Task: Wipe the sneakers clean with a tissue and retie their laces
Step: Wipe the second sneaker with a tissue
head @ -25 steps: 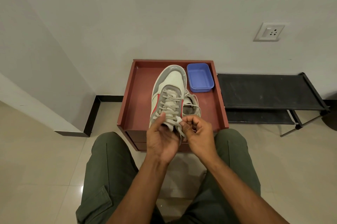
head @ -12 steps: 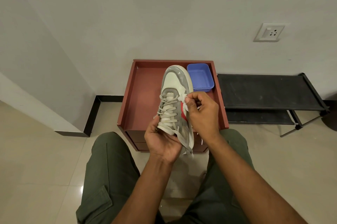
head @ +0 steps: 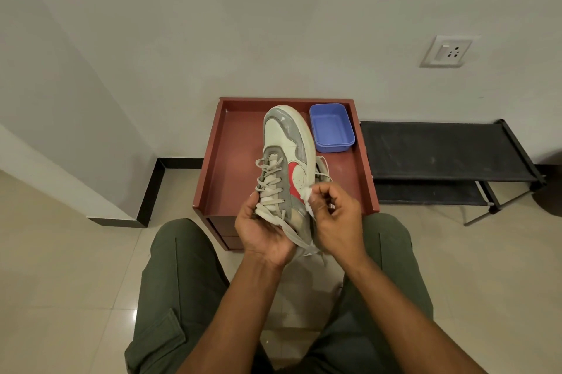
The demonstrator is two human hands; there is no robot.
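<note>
Head-camera view of a seated person in green trousers (head: 182,282) cleaning a sneaker (head: 286,160) above a red-brown tray-topped cabinet (head: 234,160). The left hand (head: 263,233) cups the heel end of the sneaker from below, its fingers curled up around the collar on the lace side, so that the shoe is held tilted with its toe pointing away toward the wall. The right hand (head: 337,221) has its fingers curled around a small white tissue (head: 307,197), which it pinches and presses against the sneaker's right side, just below the red logo patch. The grey laces (head: 270,182) run loosely up the tongue, and one free end trails down between the two hands. Behind the raised shoe, part of a second sneaker (head: 322,172) lies on the tray floor, mostly hidden; only its rim and a loop of lace show. In the far right corner of the tray stands a blue plastic box (head: 331,130), rectangular and open-topped, with nothing visible inside it. To the right of the cabinet, against the wall, stands a low black shoe rack (head: 441,151) with two fabric shelves. A white wall socket (head: 447,51) is mounted above the rack. The floor is of pale glossy tiles (head: 60,267).
</note>
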